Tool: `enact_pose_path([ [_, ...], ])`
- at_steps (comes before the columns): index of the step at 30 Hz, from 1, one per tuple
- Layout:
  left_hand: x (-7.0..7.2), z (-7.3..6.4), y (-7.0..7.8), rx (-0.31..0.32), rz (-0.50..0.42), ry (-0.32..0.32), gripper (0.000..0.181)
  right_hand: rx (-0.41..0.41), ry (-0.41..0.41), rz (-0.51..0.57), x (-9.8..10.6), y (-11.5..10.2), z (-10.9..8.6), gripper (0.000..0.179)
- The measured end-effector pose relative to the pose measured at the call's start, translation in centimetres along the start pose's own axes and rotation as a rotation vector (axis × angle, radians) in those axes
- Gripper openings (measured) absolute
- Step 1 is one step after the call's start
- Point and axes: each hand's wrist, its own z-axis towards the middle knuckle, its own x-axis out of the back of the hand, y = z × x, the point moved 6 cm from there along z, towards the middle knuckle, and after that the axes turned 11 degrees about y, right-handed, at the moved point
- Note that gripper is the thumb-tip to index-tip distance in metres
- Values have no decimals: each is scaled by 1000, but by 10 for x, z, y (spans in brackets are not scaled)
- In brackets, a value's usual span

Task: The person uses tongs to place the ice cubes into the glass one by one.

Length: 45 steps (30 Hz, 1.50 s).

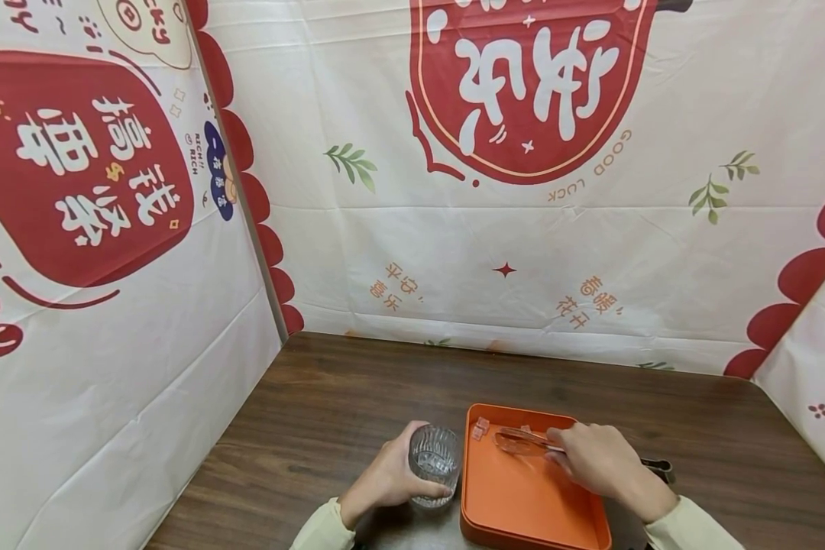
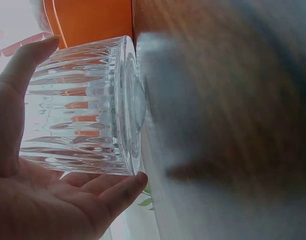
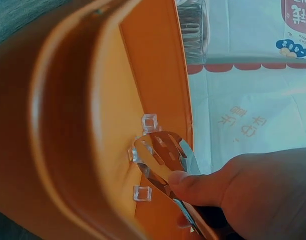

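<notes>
At the left of my head view, the left hand (image 1: 392, 477) is wrapped round a ribbed clear glass (image 1: 435, 458), thumb on the near side and fingers on the far side. The wrist view puts its base right down by the wooden table (image 1: 309, 416), though I can't tell whether it fully rests there. Just to the right of the glass is the orange tray (image 1: 512, 496); I can't say if the two touch. Small clear cubes (image 3: 142, 193) lie inside the tray near its far side, a couple of them by the left corner. Among them I have the slotted head of the tongs (image 1: 516, 438), reaching in from the right and very near one cube. Whether its jaws are apart or closed on that cube, I can't make out. The right hand (image 1: 591, 458) grips the tongs firmly, thumb on top, with the dark handle end jutting out behind. I'd judge the step in hand to be getting hold of a cube. To my mind the next move calls for seating the cube between both jaws, then squeezing gently, since something this smooth could slip.
</notes>
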Motion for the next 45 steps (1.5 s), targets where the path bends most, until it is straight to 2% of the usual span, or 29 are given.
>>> enact_pose_path([
  [9, 0, 2, 1, -2, -11, 4, 87, 17, 72, 2, 12, 4, 2, 24],
  [25, -1, 1, 0, 7, -4, -4, 88, 28, 122, 19, 18, 4, 0, 24],
  [36, -1, 0, -1, -4, -2, -1, 88, 38, 186, 9, 27, 0, 1, 29],
  [45, -1, 1, -2, -3, 3, 1, 89, 40, 204, 19, 34, -3, 2, 30],
])
